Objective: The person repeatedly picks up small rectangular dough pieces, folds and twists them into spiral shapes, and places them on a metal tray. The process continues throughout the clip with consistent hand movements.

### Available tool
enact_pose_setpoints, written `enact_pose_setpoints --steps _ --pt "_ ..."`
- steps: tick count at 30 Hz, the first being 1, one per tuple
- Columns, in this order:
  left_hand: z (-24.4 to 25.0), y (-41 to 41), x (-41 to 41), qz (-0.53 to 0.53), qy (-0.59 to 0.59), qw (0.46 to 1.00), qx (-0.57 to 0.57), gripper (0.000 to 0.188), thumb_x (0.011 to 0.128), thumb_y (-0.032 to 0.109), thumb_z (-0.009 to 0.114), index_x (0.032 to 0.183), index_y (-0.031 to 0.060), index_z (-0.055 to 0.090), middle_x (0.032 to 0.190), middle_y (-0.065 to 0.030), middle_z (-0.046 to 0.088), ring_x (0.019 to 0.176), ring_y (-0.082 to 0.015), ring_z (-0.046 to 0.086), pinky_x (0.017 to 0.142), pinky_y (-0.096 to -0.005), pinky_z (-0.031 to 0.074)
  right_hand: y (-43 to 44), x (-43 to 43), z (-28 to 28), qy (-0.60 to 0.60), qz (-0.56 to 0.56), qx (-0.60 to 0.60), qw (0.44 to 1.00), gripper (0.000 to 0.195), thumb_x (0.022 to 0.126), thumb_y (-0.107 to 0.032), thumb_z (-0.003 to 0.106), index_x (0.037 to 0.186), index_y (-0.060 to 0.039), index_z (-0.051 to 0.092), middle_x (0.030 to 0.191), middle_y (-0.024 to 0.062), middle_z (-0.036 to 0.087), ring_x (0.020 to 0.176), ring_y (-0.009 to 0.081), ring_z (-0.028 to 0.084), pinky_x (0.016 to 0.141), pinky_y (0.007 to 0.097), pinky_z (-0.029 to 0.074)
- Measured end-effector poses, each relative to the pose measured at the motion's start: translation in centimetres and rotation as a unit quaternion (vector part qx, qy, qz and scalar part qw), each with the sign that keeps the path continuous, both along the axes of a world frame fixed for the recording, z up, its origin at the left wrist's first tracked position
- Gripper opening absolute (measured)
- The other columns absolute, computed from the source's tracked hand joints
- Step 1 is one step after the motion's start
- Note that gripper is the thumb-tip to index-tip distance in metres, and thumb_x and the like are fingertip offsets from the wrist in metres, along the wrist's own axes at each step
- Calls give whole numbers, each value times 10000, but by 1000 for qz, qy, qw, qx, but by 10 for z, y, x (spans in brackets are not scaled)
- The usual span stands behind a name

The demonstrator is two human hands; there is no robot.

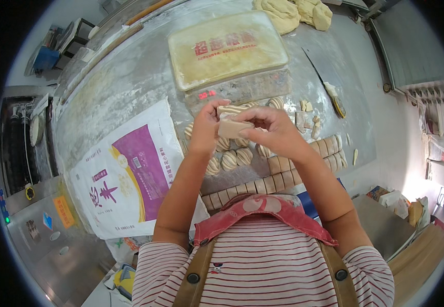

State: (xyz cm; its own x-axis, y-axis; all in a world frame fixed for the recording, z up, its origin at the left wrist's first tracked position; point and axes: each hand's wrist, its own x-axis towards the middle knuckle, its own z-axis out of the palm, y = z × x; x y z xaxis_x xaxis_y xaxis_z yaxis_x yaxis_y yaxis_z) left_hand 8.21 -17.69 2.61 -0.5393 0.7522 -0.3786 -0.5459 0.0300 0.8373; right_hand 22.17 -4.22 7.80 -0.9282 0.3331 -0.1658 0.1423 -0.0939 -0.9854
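Between both hands, above the work table, is a piece of layered brown-and-white dough [231,127]. My left hand [209,122] holds its left side, and my right hand [265,122] grips its right side with thumb and fingers. Beneath them lie several striped, rounded dough pieces [229,160], partly covered by the hands. Nearer my body, rows of cut rectangular dough blocks [266,185] run to the right, partly behind my right forearm. Small dough scraps [305,105] lie right of my right hand.
A scale with a red display [241,86] stands beyond the hands, a yellowish plastic tray [227,50] on it. Large dough lumps [283,15] lie behind. A knife [331,94] rests right. A printed flour sack [130,172] covers the left; a rolling pin [103,59] lies farther back.
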Motion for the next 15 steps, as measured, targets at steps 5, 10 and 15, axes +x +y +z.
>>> enact_pose_setpoints --steps 5,10,15 --pt "1 -5 14 -5 -16 999 30 419 891 -9 631 1295 13 522 1150 -64 607 1018 -124 586 866 -249 479 -5 10 -5 -19 -43 131 990 243 807 -57 719 1041 -2 684 948 47 624 856 123 596 774 261 489" --pt "23 -15 23 -40 -57 997 19 533 871 -15 650 1373 3 473 1223 -87 572 1106 -152 557 932 -281 468 -4 19 3 -51 -29 183 981 254 778 -41 735 1025 -13 686 906 54 613 807 140 590 730 269 491" --pt "21 -22 34 -98 83 989 74 629 809 -42 695 1381 -29 434 1245 -116 557 1166 -187 541 987 -313 455 -8 26 -2 -33 -24 200 979 280 752 -44 750 1025 -30 686 913 63 616 791 146 587 720 273 495"
